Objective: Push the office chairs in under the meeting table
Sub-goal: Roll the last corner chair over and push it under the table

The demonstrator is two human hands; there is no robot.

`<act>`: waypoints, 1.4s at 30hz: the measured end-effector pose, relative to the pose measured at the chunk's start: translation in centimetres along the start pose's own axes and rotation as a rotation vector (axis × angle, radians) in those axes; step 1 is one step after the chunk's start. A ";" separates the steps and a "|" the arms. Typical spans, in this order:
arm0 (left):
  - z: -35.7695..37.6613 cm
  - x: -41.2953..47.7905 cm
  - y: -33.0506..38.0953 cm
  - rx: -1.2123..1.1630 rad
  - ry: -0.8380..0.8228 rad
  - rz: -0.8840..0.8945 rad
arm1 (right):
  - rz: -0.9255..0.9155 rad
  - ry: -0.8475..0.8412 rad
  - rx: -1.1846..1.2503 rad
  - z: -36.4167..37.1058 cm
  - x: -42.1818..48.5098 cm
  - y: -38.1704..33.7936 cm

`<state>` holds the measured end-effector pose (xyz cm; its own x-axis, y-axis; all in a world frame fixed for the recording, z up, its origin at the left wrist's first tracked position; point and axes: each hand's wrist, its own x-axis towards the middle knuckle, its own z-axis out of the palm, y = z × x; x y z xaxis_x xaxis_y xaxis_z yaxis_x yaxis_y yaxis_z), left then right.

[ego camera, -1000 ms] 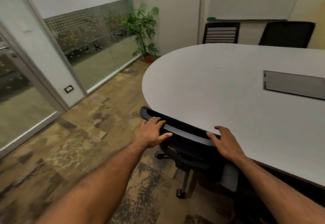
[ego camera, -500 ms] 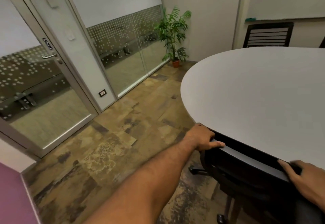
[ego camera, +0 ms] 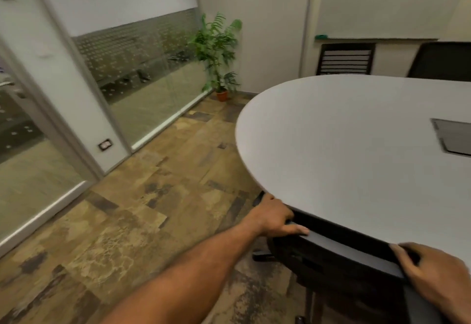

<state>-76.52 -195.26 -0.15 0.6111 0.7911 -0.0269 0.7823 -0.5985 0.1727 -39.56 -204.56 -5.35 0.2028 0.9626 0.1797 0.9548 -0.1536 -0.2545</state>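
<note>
A black office chair (ego camera: 339,255) stands at the near edge of the white oval meeting table (ego camera: 344,145), its backrest top touching the table's rim and its seat hidden beneath. My left hand (ego camera: 274,218) grips the left end of the backrest top. My right hand (ego camera: 433,276) grips the right end, fingers curled over the rail. Two more chairs stand at the table's far side: a slatted-back one (ego camera: 345,59) and a dark mesh-back one (ego camera: 442,60).
A glass partition wall (ego camera: 142,69) and a glass door (ego camera: 23,150) run along the left. A potted plant (ego camera: 216,53) stands in the far corner. Patterned floor (ego camera: 153,196) lies open to the left of the table. A grey cable hatch (ego camera: 453,139) is set in the tabletop.
The chair has slid further under the table, both hands still on its backrest. My view swung left, then partly back right, bringing the hatch and far chairs into sight again.
</note>
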 end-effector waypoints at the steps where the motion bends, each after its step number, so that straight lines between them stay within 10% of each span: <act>1: 0.0 -0.1 -0.6 0.003 0.022 0.006 | -0.002 0.038 -0.051 -2.8 -0.5 -3.6; 21: -0.2 2.6 -10.1 -0.155 0.198 -0.071 | 0.053 -0.054 -0.064 -0.3 1.5 -11.5; 34: -1.8 1.9 -9.7 -0.008 -0.088 -0.184 | 0.086 -0.117 -0.095 0.6 1.0 -13.2; 42: -1.5 0.9 -8.1 -0.104 0.021 -0.270 | -0.015 -0.202 -0.054 0.5 0.4 -11.9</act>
<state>-82.45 -189.53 -0.09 0.3785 0.9232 -0.0658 0.8993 -0.3500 0.2623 -50.93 -202.22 -2.69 0.1462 0.9892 -0.0120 0.9687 -0.1456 -0.2010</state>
